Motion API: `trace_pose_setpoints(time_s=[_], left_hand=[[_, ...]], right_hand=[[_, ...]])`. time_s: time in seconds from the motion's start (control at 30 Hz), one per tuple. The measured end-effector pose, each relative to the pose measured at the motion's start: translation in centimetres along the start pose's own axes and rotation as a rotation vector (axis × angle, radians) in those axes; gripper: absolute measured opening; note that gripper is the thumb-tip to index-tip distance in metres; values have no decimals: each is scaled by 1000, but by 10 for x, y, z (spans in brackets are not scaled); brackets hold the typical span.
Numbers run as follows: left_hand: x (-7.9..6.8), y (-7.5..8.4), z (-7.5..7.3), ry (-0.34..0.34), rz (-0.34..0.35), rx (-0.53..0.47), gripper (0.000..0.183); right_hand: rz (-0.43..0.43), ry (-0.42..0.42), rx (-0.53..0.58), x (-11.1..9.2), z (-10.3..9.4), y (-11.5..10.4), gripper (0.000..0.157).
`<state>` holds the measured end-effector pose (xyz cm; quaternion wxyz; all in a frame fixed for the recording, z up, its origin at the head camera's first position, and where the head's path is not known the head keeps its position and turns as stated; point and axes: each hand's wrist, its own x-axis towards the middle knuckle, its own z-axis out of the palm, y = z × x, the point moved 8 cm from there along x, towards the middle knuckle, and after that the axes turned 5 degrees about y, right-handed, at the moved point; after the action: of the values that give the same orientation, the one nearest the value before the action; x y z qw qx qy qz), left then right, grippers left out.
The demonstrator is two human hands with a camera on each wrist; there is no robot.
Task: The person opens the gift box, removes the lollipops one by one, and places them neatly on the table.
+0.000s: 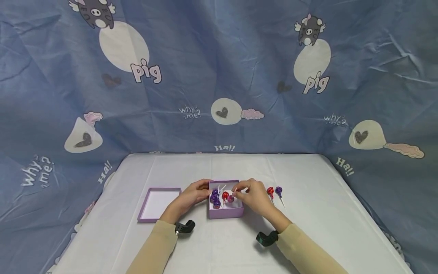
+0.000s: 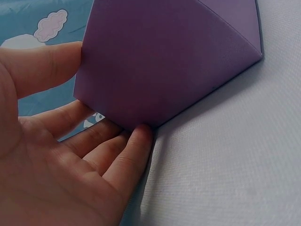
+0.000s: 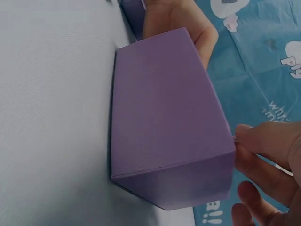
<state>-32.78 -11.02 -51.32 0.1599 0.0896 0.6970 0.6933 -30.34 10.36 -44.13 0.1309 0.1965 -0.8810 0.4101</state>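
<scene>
A purple box [image 1: 226, 214] with a white inside stands on the table, several lollipops in it. Purple-wrapped lollipops [image 1: 215, 198] lie along its left side, and a red lollipop [image 1: 225, 195] is near the middle. My left hand [image 1: 195, 193] holds the box at its left side, thumb near the rim and fingers toward the far corner. Over the right rim, my right hand [image 1: 254, 195] pinches the stick of a pink lollipop [image 1: 230, 198], whose head is down inside the box. In the right wrist view the box wall [image 3: 164, 103] hides that lollipop's head.
The purple-edged lid [image 1: 159, 220] lies to the left, its white inside facing up. Right of the box are another red lollipop [image 1: 270, 191] and a purple one [image 1: 278, 190]. A blue printed cloth [image 1: 226, 83] hangs behind the white table [image 1: 308, 213].
</scene>
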Motion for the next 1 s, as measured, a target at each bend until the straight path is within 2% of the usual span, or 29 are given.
trace_pose_setpoints(time_s=[0.17, 0.37, 0.63, 1.0], left_hand=[[0, -2, 0, 2, -12, 3, 50], [-1, -3, 0, 6, -20, -2, 50], [1, -5, -1, 21, -23, 5, 49], [2, -3, -1, 9, -7, -23, 50]], right_hand=[[33, 36, 23, -2, -10, 2, 13], [80, 33, 73, -3, -18, 4, 9], [109, 43, 112, -4, -25, 10, 9], [129, 101, 201, -5, -44, 13, 10]])
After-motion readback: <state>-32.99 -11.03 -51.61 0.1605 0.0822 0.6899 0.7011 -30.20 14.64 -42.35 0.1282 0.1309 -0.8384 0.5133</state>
